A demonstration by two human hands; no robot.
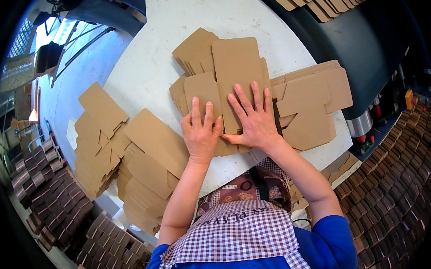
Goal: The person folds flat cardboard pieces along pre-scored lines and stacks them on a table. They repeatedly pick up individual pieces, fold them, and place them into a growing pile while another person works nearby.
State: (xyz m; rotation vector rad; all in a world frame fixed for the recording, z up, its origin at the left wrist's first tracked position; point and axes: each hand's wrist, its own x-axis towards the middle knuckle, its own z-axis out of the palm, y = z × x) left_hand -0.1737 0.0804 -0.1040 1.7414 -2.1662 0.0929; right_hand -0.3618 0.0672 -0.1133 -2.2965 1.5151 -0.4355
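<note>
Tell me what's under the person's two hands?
Both the left hand and right hand press flat on a brown cardboard blank, which lies on more flat blanks. How many are stacked underneath is covered.

A workshop corner seen from above

We see a pale, scuffed white work surface (152,50) running up the middle, with a large dark machine housing (361,39) curving along its right side. We make out a smooth grey-blue floor (83,68) on the left, and bright daylight falls through a window (49,31) at the upper left. Rows of stacked dark brown cartons (53,191) crowd the lower left and the right edge.
</note>
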